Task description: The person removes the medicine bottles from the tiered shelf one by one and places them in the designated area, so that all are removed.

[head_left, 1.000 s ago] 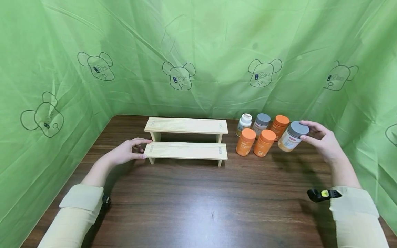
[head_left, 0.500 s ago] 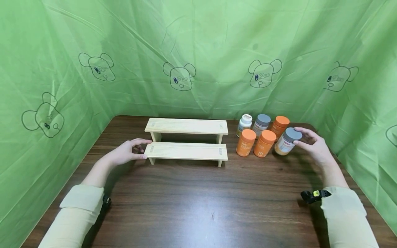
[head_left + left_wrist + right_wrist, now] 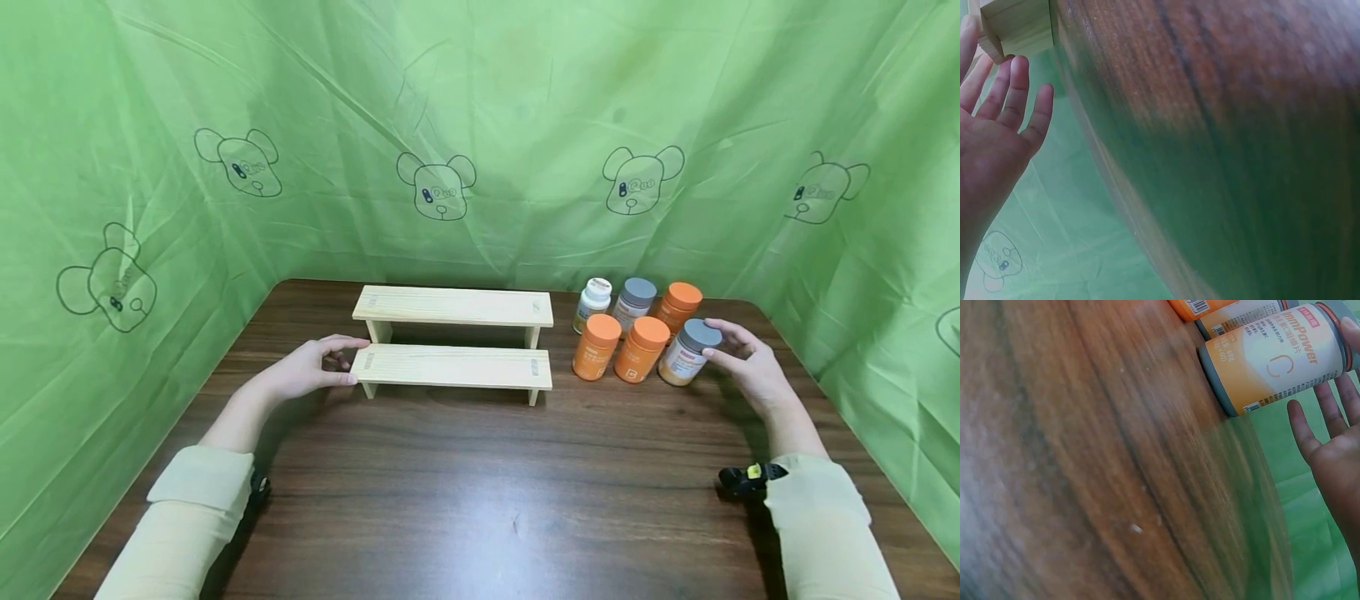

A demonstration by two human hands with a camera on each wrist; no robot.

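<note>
A pale wooden two-step display rack [image 3: 452,365] stands on the left half of the table. My left hand [image 3: 311,367] holds the left end of its lower step, forefinger at the back corner and thumb at the front corner. In the left wrist view, the fingers [image 3: 1017,81] reach to the end of the wood. On the right, my right hand [image 3: 752,367] grips a grey-lidded supplement bottle [image 3: 684,354] by its lid, between thumb and fingers. The bottle is upright, its base close to the table, just right of an orange bottle [image 3: 642,350].
Another orange bottle [image 3: 596,348] stands in the front row. Behind are a small white bottle [image 3: 593,305], a second grey-lidded bottle [image 3: 634,302] and a third orange bottle [image 3: 678,305]. A green curtain [image 3: 525,100] surrounds the dark wooden table [image 3: 480,483] at the back and sides.
My right hand has moved left and toward the front with the grey-lidded bottle, bringing it lower and beside the front orange bottles. My left hand has stayed at the rack.
</note>
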